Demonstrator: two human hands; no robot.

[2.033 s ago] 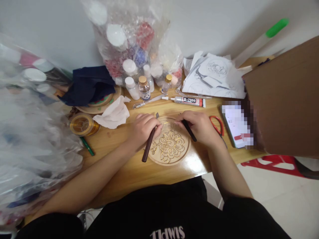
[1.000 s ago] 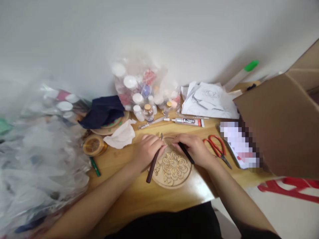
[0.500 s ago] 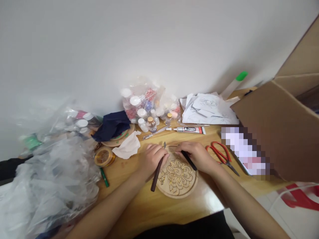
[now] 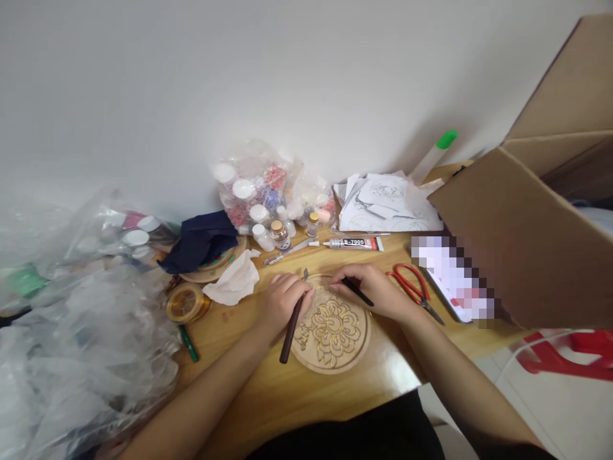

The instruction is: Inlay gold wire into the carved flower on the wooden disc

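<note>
A round wooden board (image 4: 364, 348) lies on the table, with a flower pattern (image 4: 334, 327) outlined in gold wire. At its upper left edge, my left hand (image 4: 285, 300) is closed around a dark-handled craft knife (image 4: 291, 333). The knife's small metal blade pokes up beyond the fingers, and its handle slants down towards me. Over the board's upper right part, my right hand (image 4: 371, 289) pinches a slim black tool (image 4: 359, 292), possibly tweezers. The fingers hide part of that tool. Both hands are close together near the board's top.
Glue tube (image 4: 354, 243), small bottles (image 4: 279, 235) and sketches (image 4: 387, 201) line the back. Red-handled scissors (image 4: 412, 284), a phone (image 4: 453, 281) and a cardboard box (image 4: 522, 236) stand right. Left are a gold wire spool (image 4: 184, 303), green pen (image 4: 188, 344) and plastic bags (image 4: 96, 358).
My right hand has lifted slightly away from the board, and its black tool now lies flatter. My left hand keeps the knife. The whole view has shifted a little.
</note>
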